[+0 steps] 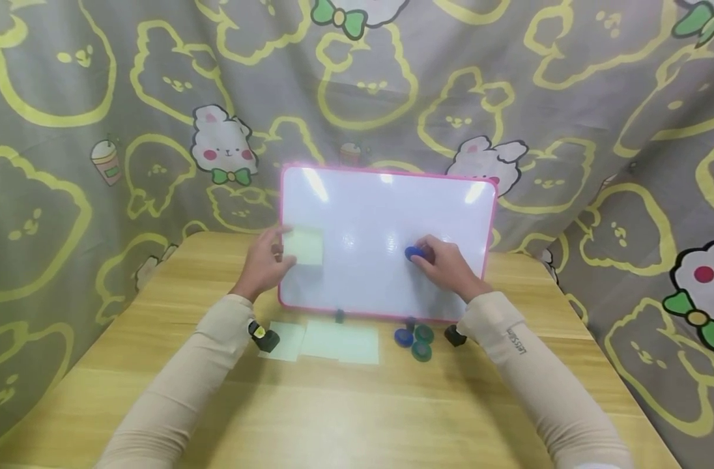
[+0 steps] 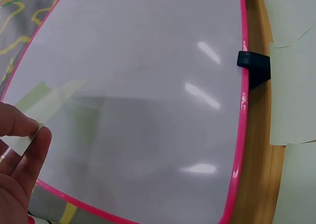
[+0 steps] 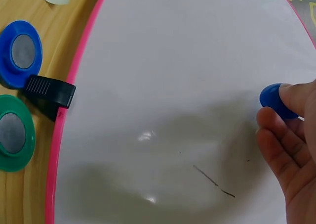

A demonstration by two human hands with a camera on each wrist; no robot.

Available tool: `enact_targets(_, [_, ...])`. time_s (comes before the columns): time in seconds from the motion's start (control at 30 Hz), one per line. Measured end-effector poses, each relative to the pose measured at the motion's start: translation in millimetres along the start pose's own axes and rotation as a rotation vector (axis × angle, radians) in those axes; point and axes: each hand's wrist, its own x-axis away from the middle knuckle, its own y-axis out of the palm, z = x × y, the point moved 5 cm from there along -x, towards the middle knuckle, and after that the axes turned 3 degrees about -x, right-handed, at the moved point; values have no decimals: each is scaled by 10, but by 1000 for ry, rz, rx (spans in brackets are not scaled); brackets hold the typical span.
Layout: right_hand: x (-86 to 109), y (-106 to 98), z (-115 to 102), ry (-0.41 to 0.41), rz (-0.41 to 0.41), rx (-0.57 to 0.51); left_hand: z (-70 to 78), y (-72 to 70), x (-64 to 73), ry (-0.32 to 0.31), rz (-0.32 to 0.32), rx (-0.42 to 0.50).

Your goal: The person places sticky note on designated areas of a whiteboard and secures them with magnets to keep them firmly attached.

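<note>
A whiteboard (image 1: 363, 260) with a pink frame stands tilted on the wooden table. At its left side my left hand (image 1: 266, 260) pinches a pale green paper sheet (image 1: 309, 246) by its left edge. The left wrist view shows that sheet (image 2: 54, 100) angled off the board, with its reflection on the glossy surface. Over the board's right half, my right hand (image 1: 447, 264) holds a round blue magnet (image 1: 414, 252) between thumb and fingers. In the right wrist view this blue magnet (image 3: 275, 100) is close to the board, partly hidden by the thumb.
Several pale green sheets (image 1: 339, 342) lie on the table before the board. Right of them are a blue magnet (image 1: 403, 337) and two green magnets (image 1: 422, 351). Black clips (image 2: 254, 61) grip the board's lower edge. A patterned curtain (image 1: 369, 85) hangs behind.
</note>
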Motion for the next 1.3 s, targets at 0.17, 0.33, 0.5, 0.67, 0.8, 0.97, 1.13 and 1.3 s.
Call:
enact_targets(0.17, [-35,11,-52,6,9,-25,13,11,-32,5,11,-5])
enact_targets(0.33, [-89,30,-105,3,9,-32,1,4,-60,12,19,-27])
enact_targets(0.5, [-146,50,-122,2,21,-34,-20,-1,-89,10,20,-44])
enact_targets(0.67, [-194,75,-133,5,24,-46,-46,-2,-115,6,26,-67])
enact_targets(0.8, [-226,79,-151,-3,19,-58,-44,-1,-138,11,32,-99])
enact_targets(0.97, [-271,61,-186,-3,23,-61,-4,3,-181,17,38,-102])
enact_targets(1.13, [-329,42,-233,-11,29,-66,17,29,-227,5,34,-92])
enact_targets(1.3, [-395,40,-290,-27,28,-82,30,47,-259,-26,26,-70])
